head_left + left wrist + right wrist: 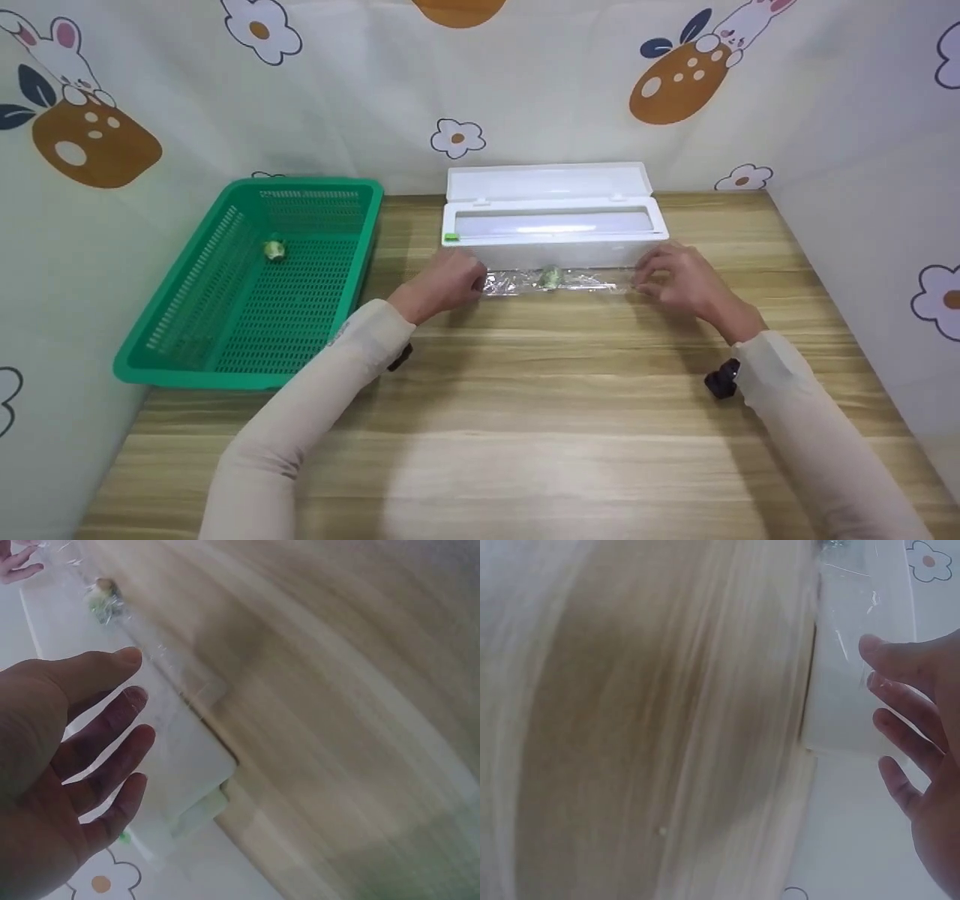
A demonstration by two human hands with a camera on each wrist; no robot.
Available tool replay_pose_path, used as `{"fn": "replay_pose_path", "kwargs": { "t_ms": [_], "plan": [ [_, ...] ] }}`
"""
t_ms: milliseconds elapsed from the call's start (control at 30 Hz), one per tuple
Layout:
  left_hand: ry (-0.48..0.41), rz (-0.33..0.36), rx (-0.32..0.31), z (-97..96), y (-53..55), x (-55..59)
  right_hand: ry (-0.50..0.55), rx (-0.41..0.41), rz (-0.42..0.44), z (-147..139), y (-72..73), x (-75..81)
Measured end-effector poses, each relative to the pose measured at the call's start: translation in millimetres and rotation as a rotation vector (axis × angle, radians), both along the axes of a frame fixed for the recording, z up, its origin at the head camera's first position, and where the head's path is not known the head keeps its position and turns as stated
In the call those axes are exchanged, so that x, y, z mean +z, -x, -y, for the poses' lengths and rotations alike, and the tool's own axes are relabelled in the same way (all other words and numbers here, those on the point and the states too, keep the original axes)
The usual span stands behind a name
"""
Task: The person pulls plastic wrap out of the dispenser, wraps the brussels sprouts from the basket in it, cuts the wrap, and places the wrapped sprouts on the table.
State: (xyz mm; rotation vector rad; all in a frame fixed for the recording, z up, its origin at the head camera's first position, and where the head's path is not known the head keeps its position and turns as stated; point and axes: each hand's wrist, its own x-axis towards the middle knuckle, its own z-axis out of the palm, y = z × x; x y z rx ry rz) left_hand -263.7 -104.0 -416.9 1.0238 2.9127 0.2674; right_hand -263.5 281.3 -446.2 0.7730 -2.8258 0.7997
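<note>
A small round green vegetable like a Brussels sprout (pixel 551 277) sits in a strip of clear plastic wrap (pixel 592 279) along the front of a white wrap dispenser (pixel 555 255). At the strip's left end is my left hand (pixel 448 283); in the left wrist view a gap shows between its thumb (pixel 105 671) and its loosely bent fingers, right by the film. My right hand (pixel 682 281) is at the other end, pinching the film edge between thumb and forefinger in the right wrist view. Its remaining fingers (pixel 911 739) are spread.
A green plastic basket (pixel 367 247) stands on the left with another sprout (pixel 275 250) inside. The dispenser's lid (pixel 551 181) is raised at the back, near the patterned curtain (pixel 360 90). Beneath everything is a wood-grain table (pixel 540 420).
</note>
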Motion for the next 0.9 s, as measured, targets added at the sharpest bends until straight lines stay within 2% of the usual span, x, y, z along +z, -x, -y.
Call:
{"fn": "replay_pose_path", "kwargs": {
  "t_ms": [167, 300, 400, 533, 733, 800, 900],
  "plan": [
    [0.019, 0.067, 0.044, -3.6, -1.3, -11.3, -0.051, 0.013, 0.03, 1.4, -0.7, -5.5],
    [0.037, 0.059, 0.046, -4.9, -1.9, -17.4, -0.07, 0.014, 0.052, 2.8, -1.5, -9.6],
    [0.035, 0.081, 0.05, -4.7, -2.6, -17.0, -0.101, 0.019, 0.04, 3.4, -2.3, -11.2],
    [0.015, 0.105, 0.068, -1.7, -6.3, -3.8, -0.116, 0.022, -0.043, 4.2, -5.1, -6.6],
    [-0.066, -0.01, 0.11, -8.0, -10.2, 26.6, 0.035, -0.028, -0.246, 15.3, -8.5, 10.1],
    [-0.123, -0.031, 0.11, -14.9, -9.5, 31.1, 0.064, -0.025, -0.295, 23.3, -7.7, 13.6],
    [-0.203, -0.015, 0.102, -27.6, -7.7, 29.8, 0.049, 0.0, -0.311, 38.1, -6.5, 15.1]
  ]
}}
